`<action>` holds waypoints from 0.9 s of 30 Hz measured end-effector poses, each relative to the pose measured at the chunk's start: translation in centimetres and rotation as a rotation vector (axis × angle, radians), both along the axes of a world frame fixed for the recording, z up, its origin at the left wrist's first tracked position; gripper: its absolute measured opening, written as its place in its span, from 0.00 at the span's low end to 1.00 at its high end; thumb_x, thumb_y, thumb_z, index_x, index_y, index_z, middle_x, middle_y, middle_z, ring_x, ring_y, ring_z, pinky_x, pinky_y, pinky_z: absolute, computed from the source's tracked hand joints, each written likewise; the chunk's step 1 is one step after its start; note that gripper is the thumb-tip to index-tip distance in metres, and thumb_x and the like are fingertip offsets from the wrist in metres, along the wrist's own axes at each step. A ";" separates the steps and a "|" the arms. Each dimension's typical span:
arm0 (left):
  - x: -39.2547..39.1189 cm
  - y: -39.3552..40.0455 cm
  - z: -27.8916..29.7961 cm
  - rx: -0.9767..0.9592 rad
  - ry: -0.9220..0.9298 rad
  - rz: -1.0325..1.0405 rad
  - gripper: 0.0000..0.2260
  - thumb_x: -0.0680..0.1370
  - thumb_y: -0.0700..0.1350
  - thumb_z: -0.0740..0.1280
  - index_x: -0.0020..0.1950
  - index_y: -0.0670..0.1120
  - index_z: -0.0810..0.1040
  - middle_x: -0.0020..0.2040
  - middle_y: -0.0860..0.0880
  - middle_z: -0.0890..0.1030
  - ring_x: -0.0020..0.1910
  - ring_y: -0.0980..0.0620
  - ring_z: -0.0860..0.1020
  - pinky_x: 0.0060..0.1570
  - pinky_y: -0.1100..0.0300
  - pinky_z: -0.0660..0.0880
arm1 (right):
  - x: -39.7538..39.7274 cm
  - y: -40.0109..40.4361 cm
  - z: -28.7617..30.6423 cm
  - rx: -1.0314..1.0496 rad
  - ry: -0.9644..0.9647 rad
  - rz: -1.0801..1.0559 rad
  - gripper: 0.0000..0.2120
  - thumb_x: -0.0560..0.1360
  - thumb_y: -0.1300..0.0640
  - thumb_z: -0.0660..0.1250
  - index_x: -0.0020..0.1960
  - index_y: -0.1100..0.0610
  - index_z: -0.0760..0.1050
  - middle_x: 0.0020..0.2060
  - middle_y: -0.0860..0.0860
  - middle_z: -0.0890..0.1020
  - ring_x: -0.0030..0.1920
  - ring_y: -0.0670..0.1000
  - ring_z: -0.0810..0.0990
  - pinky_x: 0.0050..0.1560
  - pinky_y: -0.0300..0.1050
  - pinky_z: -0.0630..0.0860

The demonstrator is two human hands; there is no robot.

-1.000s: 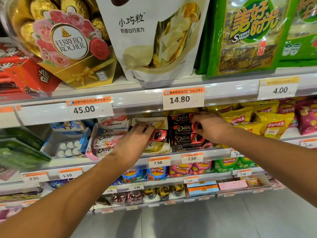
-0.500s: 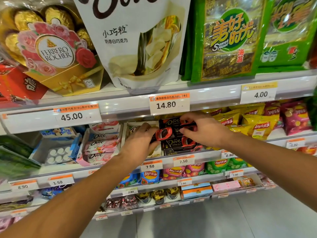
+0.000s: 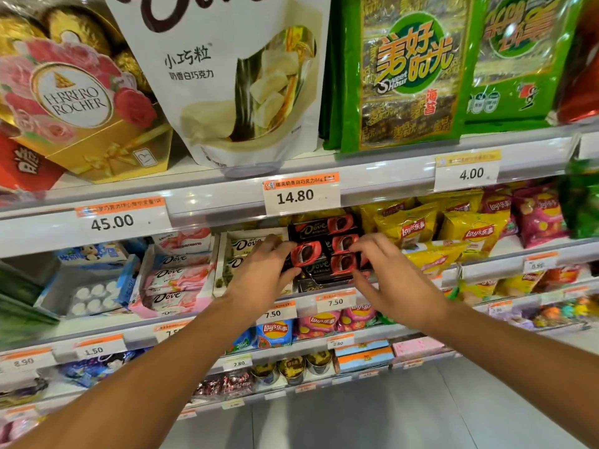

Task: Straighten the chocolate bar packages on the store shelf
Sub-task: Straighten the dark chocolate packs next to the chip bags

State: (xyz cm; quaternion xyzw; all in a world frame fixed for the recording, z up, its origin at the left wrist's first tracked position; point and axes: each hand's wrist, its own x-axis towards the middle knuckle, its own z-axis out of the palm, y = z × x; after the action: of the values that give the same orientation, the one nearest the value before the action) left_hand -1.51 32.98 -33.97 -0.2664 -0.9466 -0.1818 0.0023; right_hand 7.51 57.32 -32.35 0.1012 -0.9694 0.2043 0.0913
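Observation:
A stack of black Dove chocolate bars [image 3: 324,229] with red ovals lies in a display box on the second shelf [image 3: 492,267]. My left hand [image 3: 262,277] pinches the left end of one black Dove bar [image 3: 306,253], held level in front of the stack. My right hand [image 3: 389,280] is at the right end of the bars, fingers above and thumb below, closed around that end. Left of the stack sit white Dove bars [image 3: 241,246] and pink Dove bars [image 3: 176,278] in their own boxes.
Yellow Lay's chip bags [image 3: 416,229] crowd the shelf right of the bars. On the shelf above stand a Ferrero Rocher box [image 3: 74,95], a white Dove pouch [image 3: 227,76] and green seaweed packs [image 3: 405,79]. Price tags [image 3: 301,196] line the rails. Lower shelves hold more snacks.
Both hands lifted one black Dove bar out of the stack and now hold it level in front of it. The view has shifted closer to the shelf.

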 end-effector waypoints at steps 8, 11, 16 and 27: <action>-0.1 0.8 -0.4 -0.014 0.006 -0.001 0.21 0.80 0.52 0.68 0.72 0.49 0.72 0.63 0.46 0.75 0.63 0.45 0.74 0.60 0.45 0.77 | -0.5 1.6 -2.6 0.117 0.144 0.180 0.17 0.78 0.56 0.66 0.66 0.58 0.75 0.64 0.53 0.75 0.65 0.51 0.74 0.64 0.48 0.73; -0.1 1.0 -0.7 -0.011 0.003 -0.010 0.21 0.80 0.52 0.68 0.71 0.49 0.72 0.62 0.46 0.75 0.62 0.45 0.74 0.59 0.46 0.77 | -2.4 2.6 -1.8 0.132 0.149 0.221 0.16 0.79 0.56 0.66 0.65 0.58 0.76 0.63 0.52 0.76 0.64 0.51 0.75 0.65 0.47 0.73; -0.2 1.6 -0.9 -0.003 0.022 -0.021 0.20 0.80 0.51 0.68 0.71 0.49 0.73 0.61 0.45 0.76 0.61 0.45 0.75 0.59 0.48 0.77 | -3.1 3.4 -0.9 0.162 0.126 0.259 0.16 0.79 0.54 0.66 0.64 0.58 0.76 0.63 0.52 0.76 0.64 0.50 0.74 0.65 0.44 0.72; -0.6 2.1 -0.7 0.008 0.030 -0.007 0.19 0.79 0.50 0.70 0.69 0.49 0.75 0.60 0.46 0.76 0.59 0.46 0.76 0.56 0.49 0.79 | -2.3 4.7 -1.5 0.185 0.120 0.365 0.19 0.77 0.52 0.67 0.65 0.59 0.74 0.73 0.57 0.67 0.74 0.56 0.66 0.70 0.53 0.68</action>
State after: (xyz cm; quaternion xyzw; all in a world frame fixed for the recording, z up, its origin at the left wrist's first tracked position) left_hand -2.13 35.06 -34.72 -0.2725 -0.9447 -0.1816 0.0167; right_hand 5.26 62.02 -33.87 0.2950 -0.9424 0.1210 0.1007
